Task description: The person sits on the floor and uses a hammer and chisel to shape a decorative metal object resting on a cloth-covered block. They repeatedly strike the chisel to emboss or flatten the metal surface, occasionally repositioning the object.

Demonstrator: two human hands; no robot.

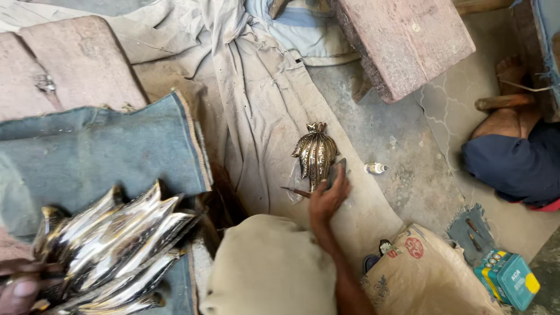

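Floor (408, 151): grey concrete, dusty. A long pale dust-stained cloth (256, 111) runs across it, seemingly as a soft bed so finished metal does not scrape on the grit.

Denim sheet (99, 151), blue, frayed at the hem, draped over a raised surface at the left, apparently as padding under the metalwork held there.

Reddish stone slabs: one at top right (408, 41), tilted, another at upper left (76, 64) partly under the denim.

Another person's bare foot and dark blue trouser leg (513, 157) at the right edge, well apart from the work.

Printed sack (426, 274) at lower right, slumped on the floor; just right of it a small teal box (507, 280).

Stack of polished leaf-shaped castings (116, 245), bright silver-brass, fanned and overlapping, lower left. Left hand (20, 289) sits at the base of the stack, fingers curled around the stems, so the pieces stay bunched rather than sliding apart; only part of the hand is in frame.

Single leaf casting (315, 154), darker brass, ribbed, lying flat on the pale cloth at centre, apart from the stack. Right hand (329, 195) reaches out at arm's length, fingers spread loose and touching the casting's lower edge, not closed around it.

A thin dark rod (294, 191) lies just left of that hand. Small white bottle (375, 168) on its side nearby on the floor.
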